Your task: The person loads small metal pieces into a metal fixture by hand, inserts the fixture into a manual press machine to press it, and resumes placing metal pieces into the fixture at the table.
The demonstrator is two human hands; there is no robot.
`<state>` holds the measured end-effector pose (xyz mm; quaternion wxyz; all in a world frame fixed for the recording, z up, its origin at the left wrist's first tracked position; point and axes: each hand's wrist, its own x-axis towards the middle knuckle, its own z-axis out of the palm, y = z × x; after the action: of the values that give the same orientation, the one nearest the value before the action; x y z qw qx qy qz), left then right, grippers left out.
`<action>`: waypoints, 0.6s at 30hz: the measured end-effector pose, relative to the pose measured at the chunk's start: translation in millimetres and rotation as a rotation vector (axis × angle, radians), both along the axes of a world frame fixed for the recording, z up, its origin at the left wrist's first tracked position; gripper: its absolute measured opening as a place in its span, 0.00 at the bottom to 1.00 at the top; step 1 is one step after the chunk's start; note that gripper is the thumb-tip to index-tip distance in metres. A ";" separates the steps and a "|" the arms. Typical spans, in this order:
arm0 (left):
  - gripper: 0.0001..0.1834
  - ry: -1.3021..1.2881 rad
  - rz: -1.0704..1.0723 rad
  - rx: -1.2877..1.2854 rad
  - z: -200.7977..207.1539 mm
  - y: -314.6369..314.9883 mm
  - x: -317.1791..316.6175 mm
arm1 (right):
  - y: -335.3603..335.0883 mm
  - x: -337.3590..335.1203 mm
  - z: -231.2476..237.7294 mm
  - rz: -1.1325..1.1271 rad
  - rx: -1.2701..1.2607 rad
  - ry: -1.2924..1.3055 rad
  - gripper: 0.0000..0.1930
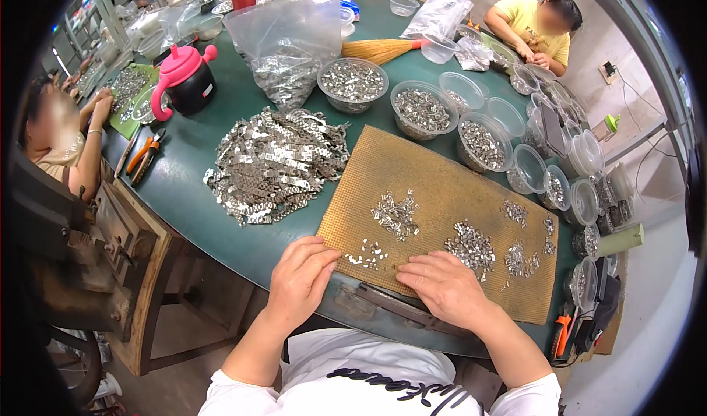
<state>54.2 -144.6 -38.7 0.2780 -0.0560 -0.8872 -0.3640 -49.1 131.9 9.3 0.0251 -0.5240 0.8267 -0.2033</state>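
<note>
A small cluster of metal clips (366,254) is seen on the mesh mat (442,195), between the empty, loosely curled left hand (300,276) and flat right hand (442,287), nearer the left.

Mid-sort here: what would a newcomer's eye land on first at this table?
Probably the big heap of shiny metal strips on the green table, left of the tan mat. Then the pink-lidded kettle behind it, and both hands, left hand and right hand, resting on the mat's near edge among small metal pieces.
</note>
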 end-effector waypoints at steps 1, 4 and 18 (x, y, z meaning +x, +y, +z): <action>0.13 0.000 0.005 -0.005 0.1 0.3 -1.2 | 0.6 -0.9 0.5 -0.032 -0.016 -0.019 0.15; 0.12 -0.003 0.011 -0.057 0.6 1.9 -4.1 | -3.2 -5.4 0.5 -0.105 -0.063 -0.062 0.10; 0.10 -0.057 -0.009 -0.039 3.2 -1.7 -7.8 | -51.6 -15.8 -10.3 -0.156 0.024 0.040 0.06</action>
<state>46.3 -146.2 -35.5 0.2496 -0.0552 -0.9014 -0.3494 -64.8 80.3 -1.0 -0.0008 -0.4618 0.8677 -0.1842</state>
